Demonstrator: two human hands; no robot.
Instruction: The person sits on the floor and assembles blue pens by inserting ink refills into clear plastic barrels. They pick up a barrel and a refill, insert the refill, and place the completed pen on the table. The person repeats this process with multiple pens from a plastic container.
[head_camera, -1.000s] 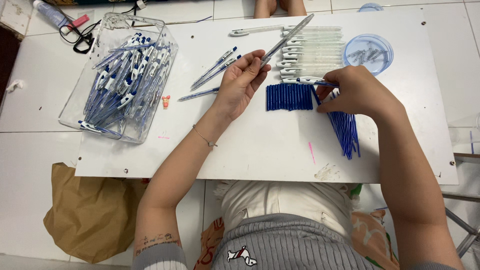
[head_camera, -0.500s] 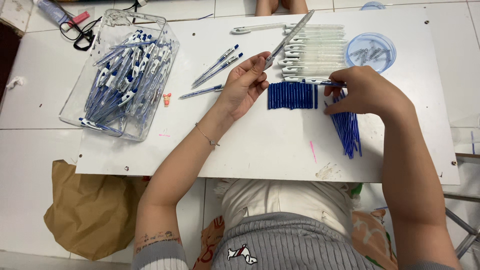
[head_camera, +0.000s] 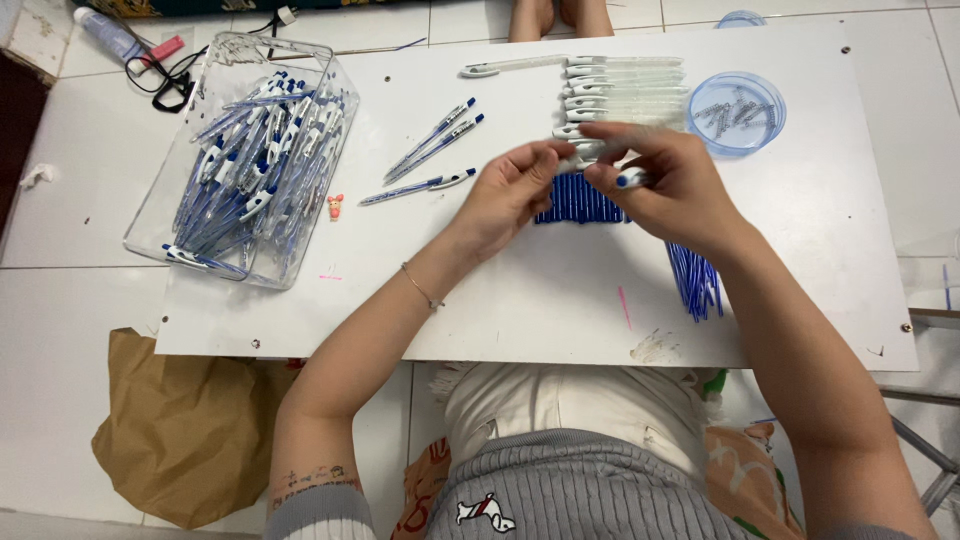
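Holding both hands together over the worktop (head_camera: 520, 300), I have the left hand (head_camera: 505, 195) and right hand (head_camera: 665, 185) pinched on the two ends of one pen (head_camera: 600, 160), just above the refill row (head_camera: 580, 203). A second ago the left hand alone held that pen barrel up, while the right was down at the refill pile (head_camera: 695, 280) picking among them; now the right has come up, its fingers closed on the pen's blue-tipped end. I judge a refill has gone into the barrel and the parts are being joined. Behind the refill row lie the empty white barrels (head_camera: 625, 85); to their right, the blue dish (head_camera: 745, 110) of springs. Left of the refill row lie three finished pens (head_camera: 430, 150), and further left the clear bin (head_camera: 250, 160) of finished pens.
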